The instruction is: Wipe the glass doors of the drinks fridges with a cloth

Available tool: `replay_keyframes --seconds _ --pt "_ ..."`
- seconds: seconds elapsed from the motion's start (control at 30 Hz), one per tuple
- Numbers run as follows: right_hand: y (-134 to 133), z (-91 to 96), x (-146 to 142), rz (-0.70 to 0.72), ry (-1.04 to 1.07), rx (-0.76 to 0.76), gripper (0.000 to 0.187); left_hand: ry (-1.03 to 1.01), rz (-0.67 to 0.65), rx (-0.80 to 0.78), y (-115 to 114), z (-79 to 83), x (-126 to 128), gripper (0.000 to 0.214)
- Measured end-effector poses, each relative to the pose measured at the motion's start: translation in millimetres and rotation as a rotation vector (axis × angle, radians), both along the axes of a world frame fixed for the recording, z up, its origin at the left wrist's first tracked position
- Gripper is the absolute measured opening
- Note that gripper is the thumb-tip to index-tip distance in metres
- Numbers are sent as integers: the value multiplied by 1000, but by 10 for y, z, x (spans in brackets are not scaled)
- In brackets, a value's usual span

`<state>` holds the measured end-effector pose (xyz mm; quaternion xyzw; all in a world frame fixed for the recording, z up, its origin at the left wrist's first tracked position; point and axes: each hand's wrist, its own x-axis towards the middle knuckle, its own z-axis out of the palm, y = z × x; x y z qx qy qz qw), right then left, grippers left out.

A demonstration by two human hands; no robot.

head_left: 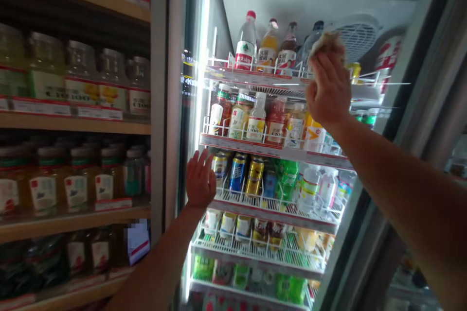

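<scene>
My right hand (pixel 330 87) is raised in front of the upper shelves of a lit drinks fridge, its fingers closed on a crumpled pale cloth (pixel 330 43). Behind the cloth stands a dark-capped bottle (pixel 314 39), partly covered by it. Lower and to the left, my left hand (pixel 200 178) has its fingers stretched upward and holds nothing. It is beside the fridge's left edge, near a row of cans, among them a blue can (pixel 238 173) and a gold can (pixel 254 176). Whether its palm touches a surface, I cannot tell.
White wire shelves (pixel 255 145) inside the fridge carry several bottles and cans. A round vent grille (pixel 359 36) is at the upper back. Wooden shelves (pixel 73 123) with jars and bottles stand to the left. A dark door frame (pixel 368 209) slants along the right.
</scene>
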<state>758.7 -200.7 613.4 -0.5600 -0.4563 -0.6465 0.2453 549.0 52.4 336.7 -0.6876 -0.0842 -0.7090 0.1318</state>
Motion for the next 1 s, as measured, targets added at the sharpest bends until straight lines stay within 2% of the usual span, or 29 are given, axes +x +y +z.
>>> replay_keyframes --seconds 0.23,0.43,0.53,0.63,0.7,0.73,0.87,0.93,1.0 --pt "-41 -148 -7 -8 -93 -29 56 16 -18 -15 -6 -11 -16 58" --pt "-24 -158 11 16 -73 -7 53 -2 -27 -17 -30 -27 -9 59" --pt "61 -128 -20 39 -60 80 51 -15 -26 -15 -48 -26 3 59" --pt "292 -168 -162 69 37 200 52 -22 -47 -11 -43 -20 4 56" --pt "527 -303 -353 97 96 204 57 -25 -73 -7 -17 -20 2 55" --pt "661 -408 -472 116 92 158 59 -25 -88 -7 0 -22 2 55" --pt "1148 -951 -942 116 19 -179 56 -43 -144 -24 35 -24 18 49" --pt "1267 -1166 -1097 121 50 -275 55 -68 -183 -60 -24 10 19 46" --pt "1273 -1269 -1182 141 80 -353 54 -118 -238 -127 -151 106 11 50"
